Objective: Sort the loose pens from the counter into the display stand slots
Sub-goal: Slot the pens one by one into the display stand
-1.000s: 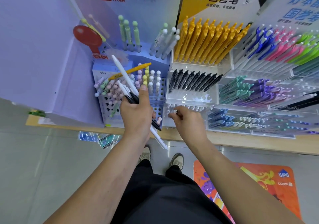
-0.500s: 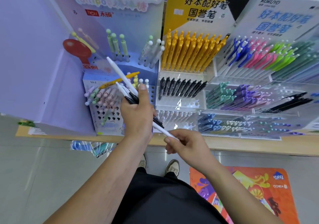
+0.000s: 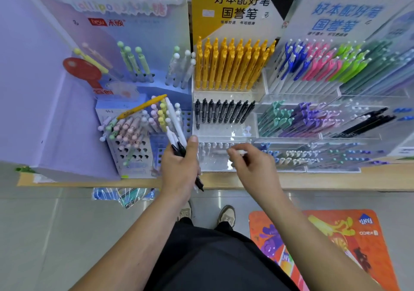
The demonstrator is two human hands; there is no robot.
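Observation:
My left hand grips a bundle of white and black pens that stick up past my thumb and down below my palm. My right hand pinches a single white pen by its end. It holds that pen over the lowest clear row of the acrylic display stand, where several white pens stand in slots. Above that row sit a row of black pens and a row of yellow pens.
A blue perforated stand of pastel pens, with a loose yellow pen lying across it, is left of my left hand. Tiered clear racks of coloured pens fill the right. The wooden counter edge runs below.
My right hand pulled one white pen out of the bottom of the bundle and carried it up and right to the lowest clear row. My left hand stayed put with the bundle.

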